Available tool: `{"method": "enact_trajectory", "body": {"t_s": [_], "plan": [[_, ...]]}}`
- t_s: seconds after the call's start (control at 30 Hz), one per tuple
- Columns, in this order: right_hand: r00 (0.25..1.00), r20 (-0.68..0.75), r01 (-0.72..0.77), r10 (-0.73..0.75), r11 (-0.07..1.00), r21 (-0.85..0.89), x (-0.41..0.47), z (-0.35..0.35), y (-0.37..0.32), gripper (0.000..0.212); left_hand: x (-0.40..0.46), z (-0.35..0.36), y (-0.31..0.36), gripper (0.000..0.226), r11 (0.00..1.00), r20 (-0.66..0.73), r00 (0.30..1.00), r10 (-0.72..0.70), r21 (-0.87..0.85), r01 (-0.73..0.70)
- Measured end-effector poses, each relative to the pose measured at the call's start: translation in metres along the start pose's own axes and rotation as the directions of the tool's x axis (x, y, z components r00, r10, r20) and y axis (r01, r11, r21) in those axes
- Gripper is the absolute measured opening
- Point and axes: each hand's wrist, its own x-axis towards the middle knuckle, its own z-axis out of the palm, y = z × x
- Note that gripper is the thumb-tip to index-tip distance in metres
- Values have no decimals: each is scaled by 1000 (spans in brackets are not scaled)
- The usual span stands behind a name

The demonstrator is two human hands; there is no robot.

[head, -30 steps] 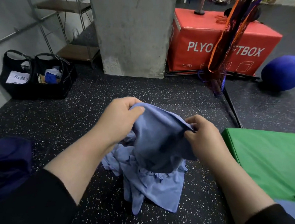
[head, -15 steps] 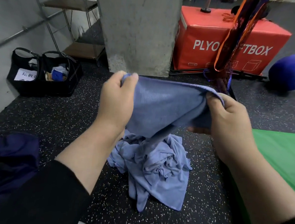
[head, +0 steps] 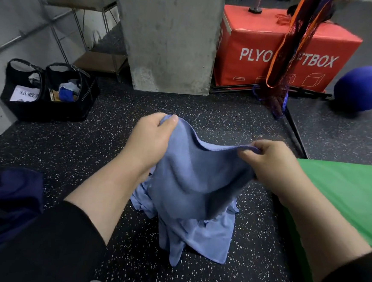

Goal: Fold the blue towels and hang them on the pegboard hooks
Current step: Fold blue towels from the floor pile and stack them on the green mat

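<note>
- Left hand pinches one top corner of blue towel, held over the towel pile on the floor.
- Towel sags: soft, light, floppy; best gripped at corners.
- Right hand pinches the opposite edge.

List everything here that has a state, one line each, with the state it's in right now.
left hand: pinches the held towel's edge
right hand: pinches the same edge
held towel: lifted, unfolded, sagging
towel pile: crumpled on the floor
black bags: open, items inside
</note>
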Motion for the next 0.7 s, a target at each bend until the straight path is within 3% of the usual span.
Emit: {"method": "enact_trajectory", "body": {"t_s": [0.07, 0.13, 0.17, 0.23, 0.3, 0.4, 0.47, 0.53, 0.6, 0.7], "plan": [[995, 87, 66, -55, 990, -124, -4, 2, -3, 24, -6, 8, 2, 46, 999, 146, 989, 8, 43, -14], [959, 216, 194, -182, 980, -36, -10, 8, -11, 63, -14, 18, 3, 33, 995, 278, 960, 32, 86, -58], [937, 260, 229, -234, 972, 52, -13, 12, -16, 71, -18, 23, 4, 25, 993, 308, 951, 35, 95, -67], [910, 300, 242, -286, 954, 174, -17, 20, -23, 50, -23, 31, 5, 24, 995, 293, 956, 18, 84, -44], [916, 261, 277, -306, 951, 140, -19, 24, -28, 24, -24, 36, 4, 32, 999, 237, 972, -5, 39, -4], [939, 183, 267, -291, 953, 143, -20, 23, -31, 37, -22, 33, 3, 32, 991, 280, 955, -98, -63, 120], [968, 78, 220, -240, 952, 212, -17, 18, -31, 35, -20, 27, -3, 38, 984, 403, 898, -175, 45, 171], [987, 0, 155, -163, 940, 303, -12, 13, -28, 26, -20, 21, -11, 45, 959, 491, 836, -246, 251, 135], [991, 18, 116, -130, 933, 341, -9, 9, -25, 17, -20, 20, -17, 31, 950, 497, 834, -242, 297, 99], [981, 156, 57, -117, 938, 342, -14, 9, -24, 22, -24, 26, -11, 20, 986, 449, 885, -125, 158, 59]]}}
